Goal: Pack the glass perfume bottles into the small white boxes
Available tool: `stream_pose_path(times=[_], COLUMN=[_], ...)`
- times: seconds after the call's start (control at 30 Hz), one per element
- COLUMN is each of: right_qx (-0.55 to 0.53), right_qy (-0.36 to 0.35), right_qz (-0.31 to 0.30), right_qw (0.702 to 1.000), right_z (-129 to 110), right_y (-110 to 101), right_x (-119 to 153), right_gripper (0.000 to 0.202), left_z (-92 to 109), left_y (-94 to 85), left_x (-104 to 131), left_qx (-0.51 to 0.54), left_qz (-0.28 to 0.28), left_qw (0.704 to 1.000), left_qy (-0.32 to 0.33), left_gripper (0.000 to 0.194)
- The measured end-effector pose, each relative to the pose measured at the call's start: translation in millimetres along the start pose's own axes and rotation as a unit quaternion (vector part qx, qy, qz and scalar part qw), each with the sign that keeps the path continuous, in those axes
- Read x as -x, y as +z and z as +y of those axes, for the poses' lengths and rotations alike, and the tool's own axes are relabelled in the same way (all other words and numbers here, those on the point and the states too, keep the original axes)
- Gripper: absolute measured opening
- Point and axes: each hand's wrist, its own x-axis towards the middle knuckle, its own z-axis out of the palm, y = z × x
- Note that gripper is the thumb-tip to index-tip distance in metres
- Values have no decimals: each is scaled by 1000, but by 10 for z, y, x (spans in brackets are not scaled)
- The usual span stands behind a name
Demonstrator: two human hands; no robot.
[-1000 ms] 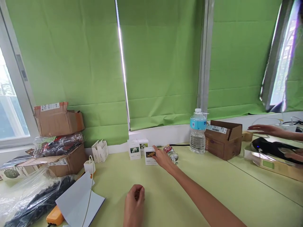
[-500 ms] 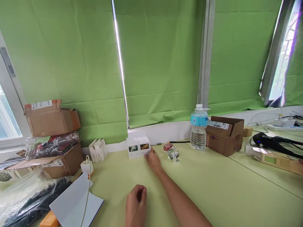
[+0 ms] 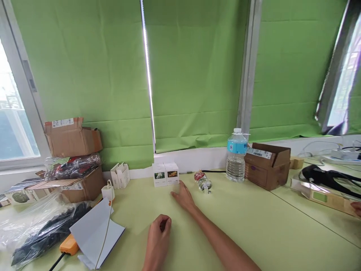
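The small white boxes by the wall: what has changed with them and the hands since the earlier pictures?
The right hand pushed the orange-picture box back beside the white-flower box, let it go and drew back; it now lies open on the table, apart from the boxes. A co-worker's hands at the far right withdrew. The left hand stayed curled in a loose fist; the bottle did not move.

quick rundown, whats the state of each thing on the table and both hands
left hand: curled into a loose fist on the table, nothing visible in it
right hand: open, flat on the table just short of the small white boxes
small white boxes: closed, upright, side by side
water bottle: capped, upright, partly full
brown carton: flaps open
glass ornament: lying on its side
white folder: partly open
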Motion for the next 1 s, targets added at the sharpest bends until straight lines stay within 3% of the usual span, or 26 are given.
stream_pose_path(times=[0.17, 0.33, 0.47, 0.63, 0.87, 1.0], right_qx=[-13, -27, 1, 48, 62, 73], right_qy=[-35, -100, -155, -259, -270, -270], right_qz=[-70, -149, -183, -172, -177, -179], right_qw=[997, 983, 971, 949, 944, 943], right_z=[5, 9, -50, -92, -79, -80], right_y=[-87, -184, -259, -234, -241, -263], right_x=[487, 1093, 1403, 1481, 1463, 1470], right_gripper=[76, 72, 67, 55, 54, 55], left_z=[-70, -23, 0, -14, -5, 8], left_y=[4, -28, -38, -35, -177, -334], left_x=[-37, -11, 14, 9, -26, -265], left_qx=[28, 64, 77, 54, -53, -120], left_qz=[9, 52, 79, 84, 110, 129], left_qw=[999, 997, 994, 995, 992, 984], left_qy=[17, 8, 4, 10, 31, 17], left_gripper=[29, 43, 48, 43, 33, 31])
